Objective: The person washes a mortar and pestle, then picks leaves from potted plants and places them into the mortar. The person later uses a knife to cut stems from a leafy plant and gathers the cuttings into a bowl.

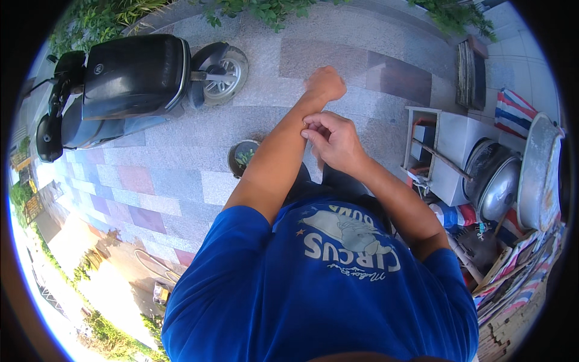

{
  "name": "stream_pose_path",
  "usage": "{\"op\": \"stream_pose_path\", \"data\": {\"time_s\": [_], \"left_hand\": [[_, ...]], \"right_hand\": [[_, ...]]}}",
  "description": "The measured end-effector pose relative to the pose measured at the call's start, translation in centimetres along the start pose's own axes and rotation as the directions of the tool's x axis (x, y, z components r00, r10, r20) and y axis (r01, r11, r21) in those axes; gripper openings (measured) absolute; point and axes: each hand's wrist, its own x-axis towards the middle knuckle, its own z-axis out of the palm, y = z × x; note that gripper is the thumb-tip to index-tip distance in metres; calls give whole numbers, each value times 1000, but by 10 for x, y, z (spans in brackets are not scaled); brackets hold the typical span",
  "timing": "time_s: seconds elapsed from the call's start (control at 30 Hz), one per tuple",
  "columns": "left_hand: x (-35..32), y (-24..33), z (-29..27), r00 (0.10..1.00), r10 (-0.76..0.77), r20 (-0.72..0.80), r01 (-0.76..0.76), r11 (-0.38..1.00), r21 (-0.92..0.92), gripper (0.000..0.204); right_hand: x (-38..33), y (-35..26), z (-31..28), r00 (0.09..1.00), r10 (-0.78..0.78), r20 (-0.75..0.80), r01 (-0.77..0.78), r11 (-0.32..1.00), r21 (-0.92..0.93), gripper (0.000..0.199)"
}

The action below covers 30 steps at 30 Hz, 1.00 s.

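Note:
My left arm stretches forward across the middle of the view, and my left hand is curled into a fist, slightly blurred. Its palm is turned out of sight, so I cannot see whether anything is inside. Beside the left forearm, just below the wrist, is my right hand. Thumb and forefinger of that hand are pinched together close against the forearm's skin. Something tiny may sit between these fingertips, but it is too small to name.
A black electric scooter with a rear box stands on the paving at left. Beyond my left forearm is a round plant pot. At right are a pale metal cabinet, a metal lid and a large metal basin.

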Motion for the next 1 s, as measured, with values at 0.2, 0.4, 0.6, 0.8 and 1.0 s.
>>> {"op": "stream_pose_path", "data": {"time_s": [0.2, 0.4, 0.6, 0.8, 1.0], "left_hand": [[32, 50, 6, 998, 40, 40, -41, 999, 22, 51], [84, 47, 12, 997, 45, 67, -54, 989, 135, 56], [129, -119, 27, 914, -295, 279, 375, 876, -301, 37], [101, -172, -7, 717, -596, 361, 595, 793, 128, 45], [188, -176, -12, 860, -118, 497, -218, 796, 565, 27]], "right_hand": [[30, 7, -62, 989, 130, 76, -138, 986, 96, 7], [50, 30, -133, 975, 219, 21, -220, 966, 138, 11], [65, 84, -255, 889, 448, -94, -363, 815, 451, 25], [21, 264, -362, 684, 143, -715, -629, 611, -480, 28], [53, 257, -384, 602, 702, -379, -783, 612, -109, 33]]}}
